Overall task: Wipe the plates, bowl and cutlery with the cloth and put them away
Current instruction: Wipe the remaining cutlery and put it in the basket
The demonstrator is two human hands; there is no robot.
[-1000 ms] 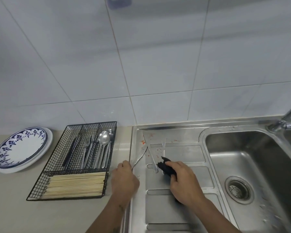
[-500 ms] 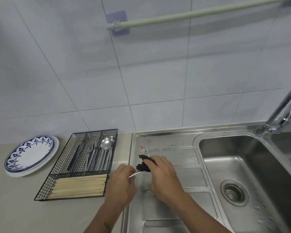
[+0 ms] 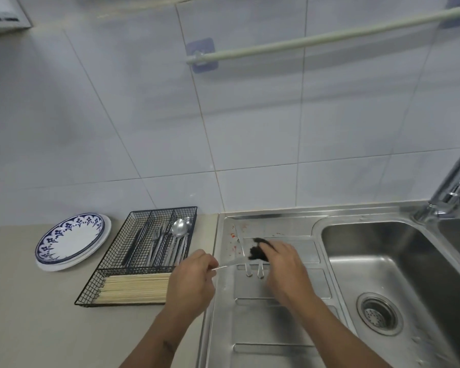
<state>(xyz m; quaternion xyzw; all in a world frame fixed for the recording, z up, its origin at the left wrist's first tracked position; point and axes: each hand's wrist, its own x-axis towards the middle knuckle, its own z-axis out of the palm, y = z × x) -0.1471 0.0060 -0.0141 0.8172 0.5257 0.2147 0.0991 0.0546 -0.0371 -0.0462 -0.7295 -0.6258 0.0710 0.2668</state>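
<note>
Left hand (image 3: 190, 280) reaches over the edge of the drainboard (image 3: 271, 322), fingers curled, pinching the handle of a thin utensil (image 3: 230, 264). Right hand (image 3: 283, 264) just beyond it over the drainboard, fingers clamped on a dark cloth (image 3: 256, 252) pressed around the utensil's far end. Two more cutlery pieces (image 3: 254, 270) lie on the drainboard under the right hand. Cutlery basket (image 3: 133, 261) left of the drainboard; stacked plates (image 3: 72, 241) further left.

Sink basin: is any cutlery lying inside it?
No, the sink basin holds only its drain; loose cutlery lies on the drainboard.
</note>
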